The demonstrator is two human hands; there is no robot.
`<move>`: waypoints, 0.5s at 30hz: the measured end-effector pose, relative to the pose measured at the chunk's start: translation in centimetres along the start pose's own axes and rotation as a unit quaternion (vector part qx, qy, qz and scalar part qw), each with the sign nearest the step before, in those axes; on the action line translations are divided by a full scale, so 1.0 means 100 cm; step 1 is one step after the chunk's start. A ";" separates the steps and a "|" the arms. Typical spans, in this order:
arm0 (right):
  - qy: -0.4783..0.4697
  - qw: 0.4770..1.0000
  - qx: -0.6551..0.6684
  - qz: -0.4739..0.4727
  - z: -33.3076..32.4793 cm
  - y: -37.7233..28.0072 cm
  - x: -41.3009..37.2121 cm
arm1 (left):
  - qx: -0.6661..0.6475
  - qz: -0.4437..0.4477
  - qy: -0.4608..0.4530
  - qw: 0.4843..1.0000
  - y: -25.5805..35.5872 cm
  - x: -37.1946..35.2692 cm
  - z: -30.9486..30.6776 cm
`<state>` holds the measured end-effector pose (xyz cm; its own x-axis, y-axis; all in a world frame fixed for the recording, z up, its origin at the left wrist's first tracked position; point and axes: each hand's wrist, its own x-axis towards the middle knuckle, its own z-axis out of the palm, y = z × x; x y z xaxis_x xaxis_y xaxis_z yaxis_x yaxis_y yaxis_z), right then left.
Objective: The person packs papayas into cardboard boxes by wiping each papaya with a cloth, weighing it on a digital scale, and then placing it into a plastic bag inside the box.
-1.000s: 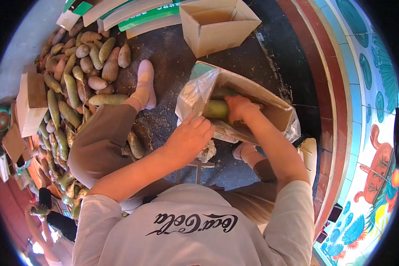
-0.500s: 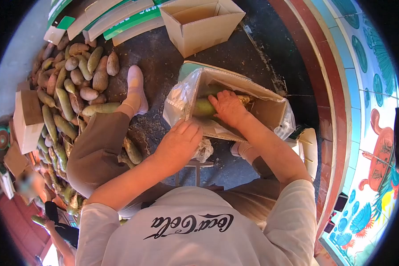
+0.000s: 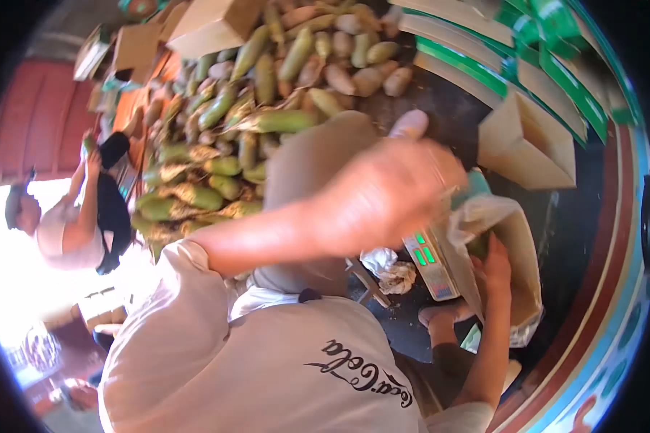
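My left hand (image 3: 393,187) is raised in front of my body, over my bent leg. Motion smears its fingers, and nothing nameable shows in them. My right hand (image 3: 494,265) reaches into a plastic-lined cardboard box (image 3: 521,238), fingers stretched out and thumb apart. Against its fingers, inside the box, lies a green radish (image 3: 477,247), mostly hidden by the hand and the box wall. The box sits by a scale with a lit green display (image 3: 424,252).
A large heap of green radishes (image 3: 278,119) spreads beyond my leg. An open cardboard box (image 3: 527,137) and flattened green-printed cartons (image 3: 462,68) lie at the upper right. Another person (image 3: 68,224) sits at the left. Crumpled plastic (image 3: 393,273) is near the scale.
My view has swung left toward the heap. The left hand has left the box edge and risen leftward. My right hand is still in the box.
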<state>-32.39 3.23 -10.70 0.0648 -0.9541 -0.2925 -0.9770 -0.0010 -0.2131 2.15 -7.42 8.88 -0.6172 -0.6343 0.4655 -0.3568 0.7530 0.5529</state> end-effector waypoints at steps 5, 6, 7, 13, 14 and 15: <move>0.068 0.995 0.005 0.074 -0.074 -0.055 -0.042 | 0.114 -0.311 0.189 0.924 -0.095 -0.115 -0.108; 0.129 0.990 0.003 0.061 -0.073 -0.050 -0.052 | 0.172 -0.351 0.180 0.903 -0.111 -0.149 -0.119; 0.190 0.981 0.001 0.050 -0.072 -0.046 -0.059 | 0.175 -0.418 0.163 0.876 -0.124 -0.184 -0.127; 0.272 0.961 0.044 0.026 -0.085 -0.103 -0.079 | 0.208 -0.693 0.088 0.684 -0.166 -0.409 -0.070; 0.272 0.961 0.042 0.016 -0.084 -0.111 -0.078 | 0.216 -0.729 0.028 0.649 -0.163 -0.425 -0.056; 0.274 0.961 0.040 0.007 -0.082 -0.118 -0.077 | 0.184 -0.738 0.029 0.648 -0.148 -0.419 -0.045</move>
<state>-22.98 8.13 1.73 -0.0858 -0.9685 0.2336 -0.9570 0.0149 -0.2897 36.49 7.22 -15.72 0.6110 -0.7085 -0.3531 -0.6783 -0.6985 0.2279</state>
